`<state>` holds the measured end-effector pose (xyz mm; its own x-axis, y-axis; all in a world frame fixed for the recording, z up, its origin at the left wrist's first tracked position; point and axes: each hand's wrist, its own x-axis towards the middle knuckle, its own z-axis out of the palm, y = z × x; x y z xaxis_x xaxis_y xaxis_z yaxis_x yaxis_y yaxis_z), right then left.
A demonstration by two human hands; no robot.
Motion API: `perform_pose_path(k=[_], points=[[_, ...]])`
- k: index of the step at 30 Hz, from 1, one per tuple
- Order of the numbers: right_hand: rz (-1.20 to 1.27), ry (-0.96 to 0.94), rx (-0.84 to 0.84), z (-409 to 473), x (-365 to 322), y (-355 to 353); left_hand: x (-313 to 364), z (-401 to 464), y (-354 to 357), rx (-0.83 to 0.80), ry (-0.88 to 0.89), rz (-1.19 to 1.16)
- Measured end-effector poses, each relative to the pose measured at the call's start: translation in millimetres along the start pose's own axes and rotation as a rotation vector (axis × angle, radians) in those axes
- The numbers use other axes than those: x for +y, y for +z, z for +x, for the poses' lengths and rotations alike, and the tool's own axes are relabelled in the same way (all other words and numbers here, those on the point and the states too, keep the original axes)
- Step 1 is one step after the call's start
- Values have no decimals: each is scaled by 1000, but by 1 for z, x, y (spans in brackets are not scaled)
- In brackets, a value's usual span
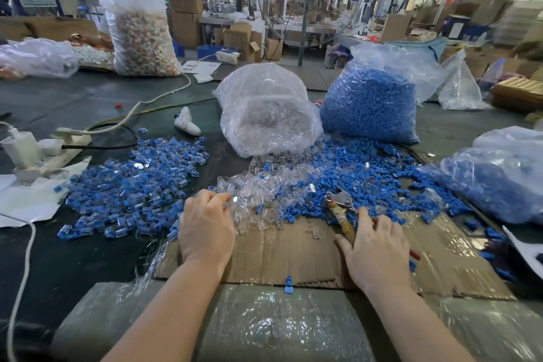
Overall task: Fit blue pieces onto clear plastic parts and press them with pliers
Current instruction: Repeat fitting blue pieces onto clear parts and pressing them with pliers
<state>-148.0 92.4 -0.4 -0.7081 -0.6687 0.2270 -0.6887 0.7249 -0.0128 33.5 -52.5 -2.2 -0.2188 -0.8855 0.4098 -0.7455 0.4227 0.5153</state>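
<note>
A heap of clear plastic parts [258,197] lies at the far edge of a cardboard sheet [279,256]. My left hand [205,226] rests on the heap's left side, its fingers curled round a clear part. Loose blue pieces [361,173] spread to the right of the heap. My right hand [379,250] grips the pliers [340,203], with its fingertips touching the blue pieces. The metal jaws and a tape-wrapped handle stick out ahead of the hand, and a red handle tip shows on the hand's right. A pile of fitted blue-and-clear parts [132,185] lies to the left.
A bag of clear parts [264,114] and a bag of blue pieces [370,103] stand behind the piles. Another bag of blue pieces [499,173] sits at right. A power strip with plugs [29,150] and cables lies at left. One blue piece [288,285] sits at the cardboard's near edge.
</note>
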Motion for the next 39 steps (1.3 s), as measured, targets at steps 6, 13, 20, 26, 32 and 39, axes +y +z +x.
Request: perform_pose_path(k=[6, 13, 20, 26, 32, 39], points=[[-30, 20, -17, -1, 0, 0, 30, -15, 23, -139, 185, -217], [159, -109, 177, -6, -20, -10, 43, -25, 42, -214, 256, -188], [248, -323, 119, -4, -57, 1, 41, -28, 43, -218, 280, -162], [233, -289, 98, 9, -68, 14, 41, -28, 40, -195, 283, -224], [234, -236, 98, 17, -74, 17, 41, -32, 37, -167, 291, -246], [255, -229, 172, 10, -70, 12, 42, -33, 35, -155, 320, -279]])
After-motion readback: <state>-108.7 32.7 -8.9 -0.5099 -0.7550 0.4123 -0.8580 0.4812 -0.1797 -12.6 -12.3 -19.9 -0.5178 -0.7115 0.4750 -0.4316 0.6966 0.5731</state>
